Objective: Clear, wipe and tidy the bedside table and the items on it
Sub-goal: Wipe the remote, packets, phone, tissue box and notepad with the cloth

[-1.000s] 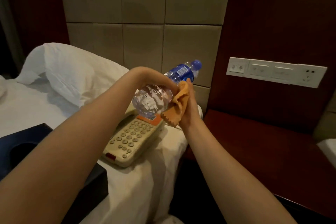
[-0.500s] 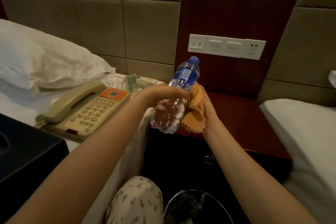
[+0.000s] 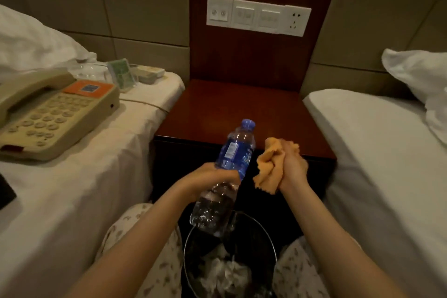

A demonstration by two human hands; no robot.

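The left bed (image 3: 96,176) carries the phone (image 3: 55,113). The counter (image 3: 237,109) stands to its right. Near the counter, above the bin (image 3: 266,232), the left hand (image 3: 208,176) has its fingers curled round the middle of the tilted bottle (image 3: 235,155). The right hand (image 3: 294,167) clutches the cloth (image 3: 268,167) just beside the bottle. It seems best to wrap the cloth round the bottle and turn it slowly.

A clear, blue-capped water bottle (image 3: 235,155) is held tilted, cap uppermost, before the reddish wooden bedside table (image 3: 242,109); an orange cloth (image 3: 269,167) is bunched beside it.
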